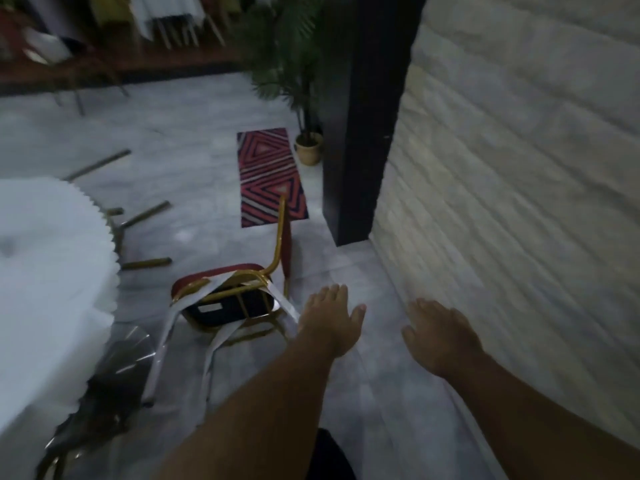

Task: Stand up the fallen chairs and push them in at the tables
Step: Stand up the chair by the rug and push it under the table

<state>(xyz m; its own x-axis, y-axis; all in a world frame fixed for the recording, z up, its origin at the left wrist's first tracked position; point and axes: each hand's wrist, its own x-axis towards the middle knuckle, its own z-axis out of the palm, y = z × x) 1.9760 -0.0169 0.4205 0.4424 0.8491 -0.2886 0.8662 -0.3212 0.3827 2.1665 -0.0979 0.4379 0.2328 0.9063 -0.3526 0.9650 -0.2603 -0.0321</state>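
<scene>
A red chair with a gold frame (242, 289) lies tipped over on the grey floor, its dark seat underside facing me and its back pointing away. Its legs, wrapped in white, stick out toward the lower left. My left hand (332, 320) hovers open just right of the chair's frame, palm down, fingers spread, holding nothing. My right hand (440, 336) is open too, further right near the wall. Gold legs of another fallen chair (145, 213) poke out past the white-clothed table (52, 258) on the left.
A dark pillar (360, 133) and a pale brick wall (519, 168) close the right side. A patterned red rug (270, 174) and a potted plant (308, 147) lie beyond the chair. Clear plastic wrap (114, 368) hangs below the table edge. More chairs stand far back.
</scene>
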